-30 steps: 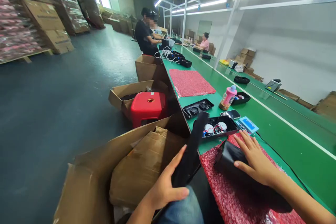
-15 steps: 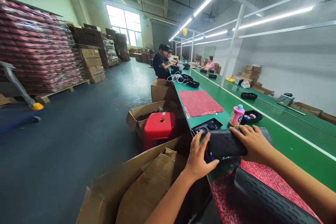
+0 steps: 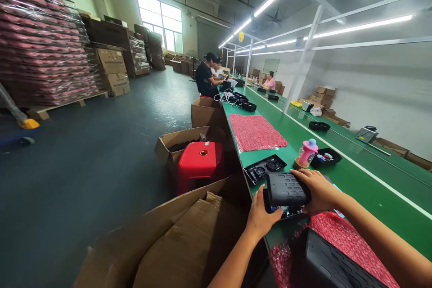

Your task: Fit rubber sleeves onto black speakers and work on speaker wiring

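- Two bare hands are holding one black plastic casing with small slots [image 3: 286, 187] just above the green table top [image 3: 367, 189].
- The left hand [image 3: 261, 216] is cupping the near end of the casing, with the fingers curled around its edge.
- The right hand [image 3: 315, 186] is lying over the far end, with the fingers bent down and gripping it.
- Under the casing, a black tray with small parts [image 3: 290, 210] is sitting on the table, partly hidden.
- Just in front of the person, a second black ribbed casing [image 3: 324, 261] is lying on a red bubble-wrap sheet [image 3: 340, 238].
- Beside the tray, a black panel with two round holes [image 3: 265, 168] is lying flat, and a pink drinking bottle [image 3: 306, 154] is standing near it.
- An open brown cardboard box [image 3: 168, 243] is sitting on the floor to the left, next to a red plastic stool [image 3: 200, 162].
- It looks like the person is turning the casing over the tray, perhaps getting it ready for a part.
- Putting it down next would call for a steady grip with both hands, so it does not bump the small parts below.
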Action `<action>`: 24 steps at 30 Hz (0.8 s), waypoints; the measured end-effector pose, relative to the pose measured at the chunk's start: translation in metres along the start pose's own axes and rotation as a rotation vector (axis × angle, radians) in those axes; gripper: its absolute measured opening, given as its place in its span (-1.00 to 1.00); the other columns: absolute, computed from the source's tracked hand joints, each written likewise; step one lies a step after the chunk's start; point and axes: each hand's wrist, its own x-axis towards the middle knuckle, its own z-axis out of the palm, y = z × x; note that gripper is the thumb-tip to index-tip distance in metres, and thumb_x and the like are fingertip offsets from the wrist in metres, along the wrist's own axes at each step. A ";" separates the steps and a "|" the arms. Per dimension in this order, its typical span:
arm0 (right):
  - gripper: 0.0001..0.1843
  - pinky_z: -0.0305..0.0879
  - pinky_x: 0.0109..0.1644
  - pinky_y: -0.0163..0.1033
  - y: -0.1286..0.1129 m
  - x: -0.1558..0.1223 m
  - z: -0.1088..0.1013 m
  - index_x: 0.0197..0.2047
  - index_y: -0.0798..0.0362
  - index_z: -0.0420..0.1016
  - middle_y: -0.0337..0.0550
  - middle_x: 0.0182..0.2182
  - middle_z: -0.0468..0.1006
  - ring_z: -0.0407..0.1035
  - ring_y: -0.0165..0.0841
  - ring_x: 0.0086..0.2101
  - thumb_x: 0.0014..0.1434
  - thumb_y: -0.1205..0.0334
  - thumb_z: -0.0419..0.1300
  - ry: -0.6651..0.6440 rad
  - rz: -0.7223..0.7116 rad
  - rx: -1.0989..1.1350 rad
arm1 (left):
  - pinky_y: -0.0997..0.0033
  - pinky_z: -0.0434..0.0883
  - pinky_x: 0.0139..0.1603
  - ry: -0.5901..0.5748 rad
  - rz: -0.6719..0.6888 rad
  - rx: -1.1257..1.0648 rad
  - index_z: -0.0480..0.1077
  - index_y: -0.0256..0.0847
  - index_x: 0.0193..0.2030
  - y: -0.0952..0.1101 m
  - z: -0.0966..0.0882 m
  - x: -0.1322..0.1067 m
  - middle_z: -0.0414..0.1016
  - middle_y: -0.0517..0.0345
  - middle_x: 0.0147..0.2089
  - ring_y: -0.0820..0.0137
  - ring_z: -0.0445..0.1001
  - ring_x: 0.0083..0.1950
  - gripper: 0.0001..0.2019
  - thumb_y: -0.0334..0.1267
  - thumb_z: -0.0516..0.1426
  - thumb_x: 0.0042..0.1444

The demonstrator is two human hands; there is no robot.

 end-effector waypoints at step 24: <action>0.22 0.01 0.16 0.13 0.012 0.010 0.039 0.31 0.13 -0.01 0.21 0.18 0.15 0.09 0.08 0.11 -0.40 0.00 0.41 -0.132 -0.108 0.102 | -0.06 -0.14 0.34 -0.142 0.161 -0.109 -0.31 -0.17 0.38 -0.049 -0.005 -0.001 -0.17 -0.17 0.39 0.02 -0.17 0.39 0.26 0.27 0.29 -0.36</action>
